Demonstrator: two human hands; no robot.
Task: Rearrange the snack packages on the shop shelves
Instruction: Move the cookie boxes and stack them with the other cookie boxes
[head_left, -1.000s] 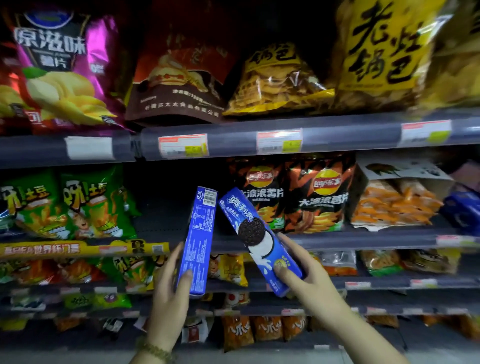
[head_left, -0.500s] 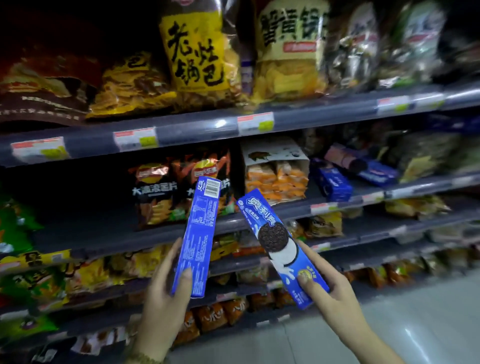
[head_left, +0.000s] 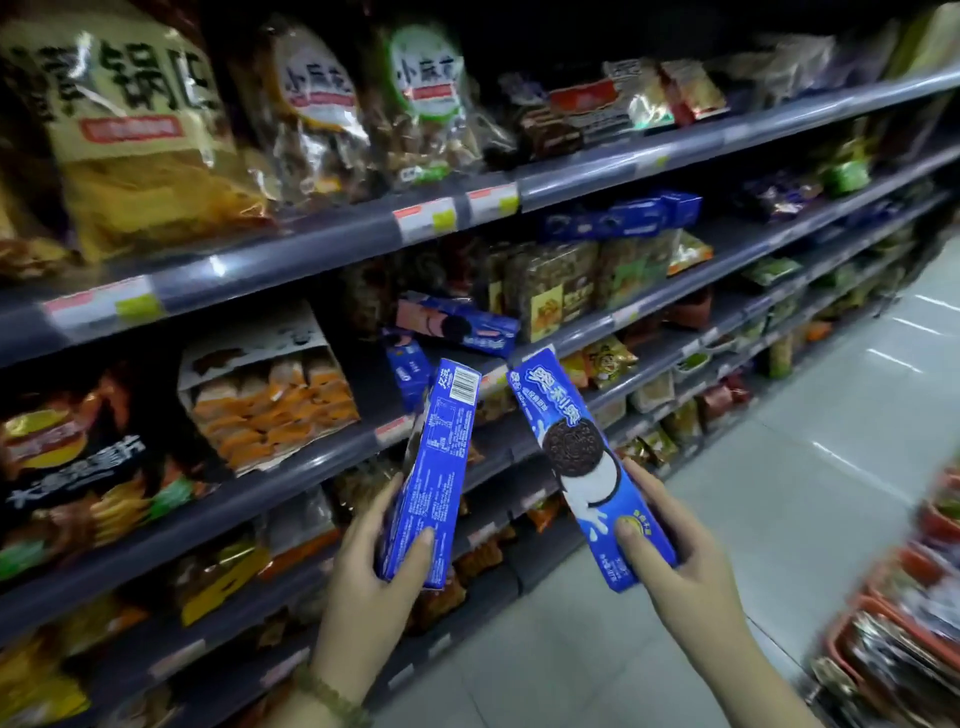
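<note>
Two blue cookie boxes (head_left: 582, 457), one gripped upright in each hand (head_left: 363, 566)

Bare forearms, no sleeves — a beaded bracelet (head_left: 332, 699) (yellowish-green) circles the left wrist.

"奥利奥" on the right-hand blue biscuit box (head_left: 582, 462); "小麻花" on top-shelf bags (head_left: 322, 98).

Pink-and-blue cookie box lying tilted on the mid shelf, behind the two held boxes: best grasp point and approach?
Probably pinch the pink-and-blue cardboard cookie box across its narrow width near the middle, coming from the aisle side, slightly above. It lies slanted on smaller blue boxes, long faces exposed; its ends sit close to neighbouring packs. Both hands are occupied, so free one first.
</note>
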